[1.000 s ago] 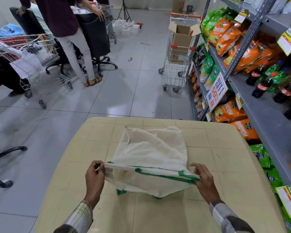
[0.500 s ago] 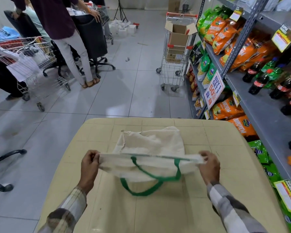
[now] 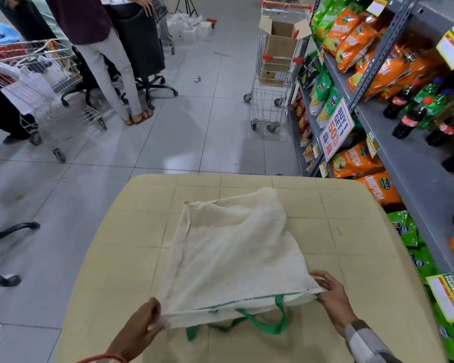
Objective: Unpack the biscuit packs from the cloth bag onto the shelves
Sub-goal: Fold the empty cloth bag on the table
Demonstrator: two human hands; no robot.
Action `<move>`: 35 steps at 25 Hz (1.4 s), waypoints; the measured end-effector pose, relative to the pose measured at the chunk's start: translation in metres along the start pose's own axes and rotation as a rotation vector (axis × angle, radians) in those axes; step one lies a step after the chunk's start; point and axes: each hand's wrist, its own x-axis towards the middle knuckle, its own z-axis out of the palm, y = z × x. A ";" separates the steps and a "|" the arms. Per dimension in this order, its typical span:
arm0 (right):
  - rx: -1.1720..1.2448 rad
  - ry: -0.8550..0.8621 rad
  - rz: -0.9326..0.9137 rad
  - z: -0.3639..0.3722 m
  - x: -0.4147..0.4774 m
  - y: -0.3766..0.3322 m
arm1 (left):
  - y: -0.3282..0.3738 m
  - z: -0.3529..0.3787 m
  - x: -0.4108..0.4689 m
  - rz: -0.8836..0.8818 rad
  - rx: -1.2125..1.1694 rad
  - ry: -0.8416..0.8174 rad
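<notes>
From the head camera, a cream cloth bag (image 3: pixel 236 255) lies flat on the beige counter (image 3: pixel 121 258), its closed bottom toward the far edge and its open mouth at the near edge, where green handles (image 3: pixel 262 323) (two loops, partly tucked under the cloth) trail out. The left hand (image 3: pixel 139 328) is closed on the mouth's left corner, pinching the hem near the counter's near-left part; the right hand (image 3: pixel 330 294) grips the right corner of the mouth, thumb on top of the fabric. The bag looks limp and flat, with no biscuit packs visible in or beside it. Past the counter's right edge stand grey shelves (image 3: pixel 414 163) carrying orange snack bags (image 3: pixel 357 40) and dark soda bottles (image 3: pixel 409 120). Beyond the far edge a shopping trolley (image 3: pixel 275 74) holds an open cardboard box (image 3: pixel 281 40).
</notes>
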 end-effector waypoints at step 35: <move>-0.470 -0.320 -0.243 -0.026 0.002 0.016 | -0.034 -0.048 0.048 0.210 0.081 -0.106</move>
